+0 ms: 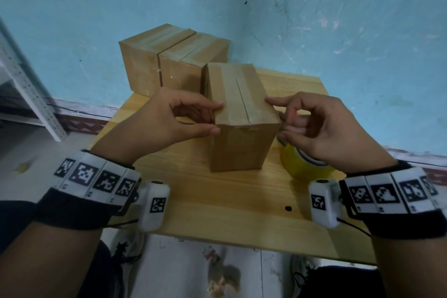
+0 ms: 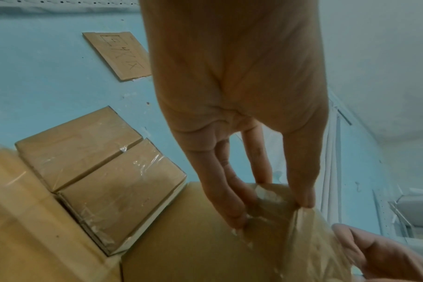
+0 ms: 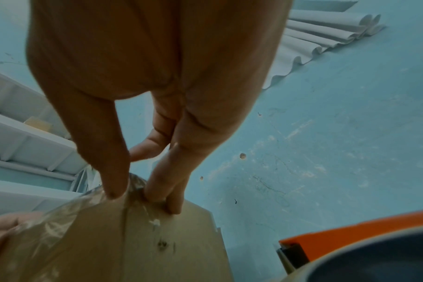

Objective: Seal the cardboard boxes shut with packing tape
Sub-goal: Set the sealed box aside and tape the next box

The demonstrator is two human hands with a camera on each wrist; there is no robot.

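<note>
A tall cardboard box (image 1: 242, 143) stands upright in the middle of the wooden table (image 1: 229, 213). Clear tape (image 2: 309, 238) lies over its closed top flaps and folds down the sides. My left hand (image 1: 217, 117) pinches the box's top left edge, thumb on one face and fingers (image 2: 234, 219) on the taped side. At the top right edge my right hand (image 1: 275, 116) pinches the same way, its thumb and fingers (image 3: 168, 204) pressed on the tape. A yellowish tape roll (image 1: 302, 167) lies on the table under my right hand.
Two taped boxes (image 1: 145, 55) (image 1: 193, 55) stand side by side at the table's far left against the blue wall. An orange object (image 3: 350, 227) lies beside the roll. A white metal shelf (image 1: 24, 80) stands on the left. The table's near edge runs just below my wrists.
</note>
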